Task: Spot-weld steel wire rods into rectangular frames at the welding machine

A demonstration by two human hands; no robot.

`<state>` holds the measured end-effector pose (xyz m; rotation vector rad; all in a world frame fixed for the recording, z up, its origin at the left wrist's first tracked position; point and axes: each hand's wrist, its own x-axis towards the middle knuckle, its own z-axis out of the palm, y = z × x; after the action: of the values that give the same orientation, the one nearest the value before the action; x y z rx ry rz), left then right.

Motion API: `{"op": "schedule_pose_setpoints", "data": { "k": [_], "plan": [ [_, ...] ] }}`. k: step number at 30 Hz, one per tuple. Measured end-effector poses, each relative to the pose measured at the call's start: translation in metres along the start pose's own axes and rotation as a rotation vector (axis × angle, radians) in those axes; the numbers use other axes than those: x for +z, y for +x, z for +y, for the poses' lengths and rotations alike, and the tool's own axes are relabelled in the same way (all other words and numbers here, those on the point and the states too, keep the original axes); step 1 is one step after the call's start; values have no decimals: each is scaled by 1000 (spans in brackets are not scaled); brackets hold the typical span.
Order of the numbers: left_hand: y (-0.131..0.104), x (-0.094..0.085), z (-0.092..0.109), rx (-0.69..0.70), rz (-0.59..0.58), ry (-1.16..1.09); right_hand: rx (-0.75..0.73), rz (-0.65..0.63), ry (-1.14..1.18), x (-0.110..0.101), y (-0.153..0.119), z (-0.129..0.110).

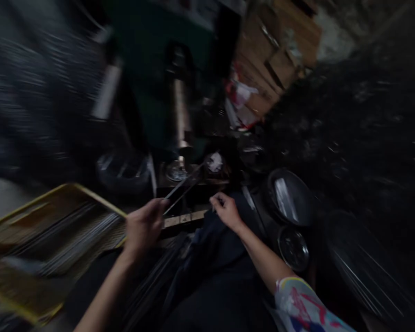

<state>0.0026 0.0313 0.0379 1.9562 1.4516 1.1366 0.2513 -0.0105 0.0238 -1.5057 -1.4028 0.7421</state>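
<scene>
My left hand (145, 223) is closed around two thin metal rods (181, 185), which reach up and to the right toward a small machine. Their other ends come near a round holder with something white (215, 162) in it. A pale upright column (181, 113) of the machine stands over a shiny round metal piece (177, 171). To the right, above dark cloth on my lap, my right hand (226, 211) has its fingers curled in a pinch. What lies between those fingertips, if anything, is too blurred to make out.
A yellow-rimmed basket (69, 186) at the left carries several long thin rods (79, 235). On the right are a dark round bowl (288, 196) with metal pieces, a smaller round dish (293, 248) and more rods (363, 272). Cardboard boxes (259, 83) lie at the back.
</scene>
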Motion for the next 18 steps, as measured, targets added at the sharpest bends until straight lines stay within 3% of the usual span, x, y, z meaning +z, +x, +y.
{"op": "schedule_pose_setpoints", "data": {
  "k": [2, 3, 5, 7, 9, 12, 15, 18],
  "plan": [
    [2, -1, -3, -5, -6, 74, -56, 51, -232, -32, -30, 16],
    [3, 0, -3, -4, -17, 102, -16, 90, -349, -50, -43, 28],
    [1, 4, 1, -8, -39, 125, 181, 184, -530, -87, -61, 59],
    [-4, 9, 7, -18, -61, 117, 436, 229, -622, -119, -62, 99],
    [-8, 15, 11, -17, -58, 93, 572, 228, -654, -142, -46, 139],
    [-13, 20, 10, -2, -39, 70, 701, 197, -694, -158, -5, 183],
    [-17, 20, 7, -23, -74, 55, 787, 152, -748, -159, 35, 199],
    [-19, 20, 10, -52, -100, 56, 767, 77, -795, -153, 60, 193]
  ]
}}
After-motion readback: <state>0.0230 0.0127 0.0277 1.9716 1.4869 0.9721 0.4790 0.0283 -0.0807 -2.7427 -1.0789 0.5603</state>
